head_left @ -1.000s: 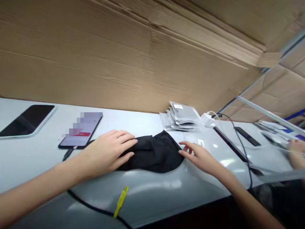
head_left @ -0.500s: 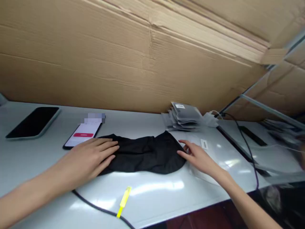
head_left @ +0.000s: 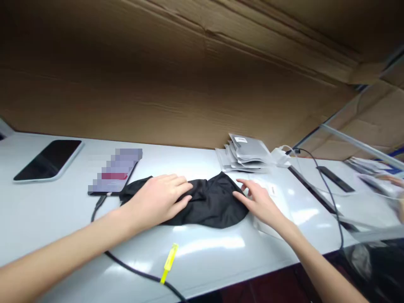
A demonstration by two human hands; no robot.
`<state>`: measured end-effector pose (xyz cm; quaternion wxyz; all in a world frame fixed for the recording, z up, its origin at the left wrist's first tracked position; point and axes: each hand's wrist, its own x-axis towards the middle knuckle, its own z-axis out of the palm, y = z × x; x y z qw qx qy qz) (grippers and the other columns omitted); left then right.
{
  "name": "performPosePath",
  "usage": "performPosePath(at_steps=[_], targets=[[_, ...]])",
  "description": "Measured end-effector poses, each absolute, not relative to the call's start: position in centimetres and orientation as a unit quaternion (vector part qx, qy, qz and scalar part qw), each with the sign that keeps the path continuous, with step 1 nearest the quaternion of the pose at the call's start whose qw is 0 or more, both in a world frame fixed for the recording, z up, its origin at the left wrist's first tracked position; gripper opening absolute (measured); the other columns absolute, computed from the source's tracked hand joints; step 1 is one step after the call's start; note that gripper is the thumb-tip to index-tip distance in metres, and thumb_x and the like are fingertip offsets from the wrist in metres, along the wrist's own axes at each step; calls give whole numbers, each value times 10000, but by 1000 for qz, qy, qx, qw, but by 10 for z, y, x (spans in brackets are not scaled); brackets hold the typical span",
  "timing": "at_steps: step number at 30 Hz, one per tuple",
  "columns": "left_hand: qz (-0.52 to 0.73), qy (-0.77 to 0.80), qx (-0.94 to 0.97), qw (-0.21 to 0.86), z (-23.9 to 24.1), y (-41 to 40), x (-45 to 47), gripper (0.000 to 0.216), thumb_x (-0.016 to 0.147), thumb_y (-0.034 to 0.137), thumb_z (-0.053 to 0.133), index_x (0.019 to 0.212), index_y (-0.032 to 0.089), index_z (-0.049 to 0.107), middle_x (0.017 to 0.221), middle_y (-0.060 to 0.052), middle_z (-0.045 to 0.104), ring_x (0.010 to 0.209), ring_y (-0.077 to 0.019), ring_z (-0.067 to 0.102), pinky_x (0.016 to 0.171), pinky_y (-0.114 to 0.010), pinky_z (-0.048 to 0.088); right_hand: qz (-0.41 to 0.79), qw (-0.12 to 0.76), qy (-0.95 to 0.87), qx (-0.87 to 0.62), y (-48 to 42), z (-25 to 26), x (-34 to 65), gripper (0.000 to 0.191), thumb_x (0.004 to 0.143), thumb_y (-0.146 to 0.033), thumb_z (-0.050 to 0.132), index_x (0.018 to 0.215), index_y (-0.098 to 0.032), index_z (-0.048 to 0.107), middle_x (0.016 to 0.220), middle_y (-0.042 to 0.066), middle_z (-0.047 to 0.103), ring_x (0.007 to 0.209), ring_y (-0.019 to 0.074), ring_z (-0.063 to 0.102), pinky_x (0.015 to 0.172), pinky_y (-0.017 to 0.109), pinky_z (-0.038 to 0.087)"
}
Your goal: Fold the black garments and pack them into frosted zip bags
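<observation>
A black cloth [head_left: 208, 202] lies flat on the white table [head_left: 47, 210] in front of me. My left hand [head_left: 158, 200] rests palm down on the cloth's left half, fingers stretched out toward the right. My right hand [head_left: 257, 200] has its fingers spread at the cloth's right edge, lying on a clear plastic bag [head_left: 277, 198] beside it. Neither hand grips anything.
A phone with a lit screen [head_left: 115, 172] and a dark phone [head_left: 49, 160] lie at the left. A black cable [head_left: 132, 269] with a yellow tag [head_left: 168, 257] runs along the near edge. Grey pouches [head_left: 246, 151] are stacked by the cardboard wall [head_left: 176, 84]. Another person's hand [head_left: 396, 183] shows far right.
My left hand slid left along the cloth, then back right onto its middle. The right hand stayed at the cloth's right edge.
</observation>
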<state>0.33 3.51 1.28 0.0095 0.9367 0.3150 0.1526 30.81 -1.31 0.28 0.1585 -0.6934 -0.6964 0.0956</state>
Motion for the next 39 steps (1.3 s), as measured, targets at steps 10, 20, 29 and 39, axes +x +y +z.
performPosePath(at_steps=[10, 20, 29, 39], targets=[[158, 394, 903, 70, -12, 71, 49, 246, 954, 308, 443, 912, 205, 663, 869, -11, 712, 758, -177, 664, 612, -265, 426, 97, 170, -683, -704, -16, -10, 313, 452, 870, -410, 552, 1273, -208, 579, 1084, 100, 688, 987, 287, 630, 895, 439, 427], [126, 342, 930, 39, 2, 36, 46, 337, 974, 378, 410, 1107, 182, 650, 1004, -81, 697, 920, -259, 659, 721, -356, 501, 141, 199, -668, -703, -30, 1, 319, 473, 838, -302, 514, 1296, -185, 536, 790, 22, 621, 730, 210, 604, 707, 338, 470], [136, 293, 943, 80, -10, 20, 39, 272, 965, 266, 425, 1021, 179, 676, 974, -70, 681, 914, -236, 625, 766, -348, 502, 135, 332, -707, -609, -35, 27, 237, 394, 845, -192, 561, 1238, -216, 579, 880, 26, 661, 810, 187, 629, 784, 334, 499], [249, 301, 919, 55, -5, 19, 0, 282, 929, 162, 396, 1022, 171, 662, 974, -71, 672, 867, -204, 620, 742, -321, 479, 190, 380, -683, -595, -45, 27, 222, 251, 956, -300, 488, 1149, -227, 632, 1027, 52, 717, 969, 195, 662, 865, 334, 506]])
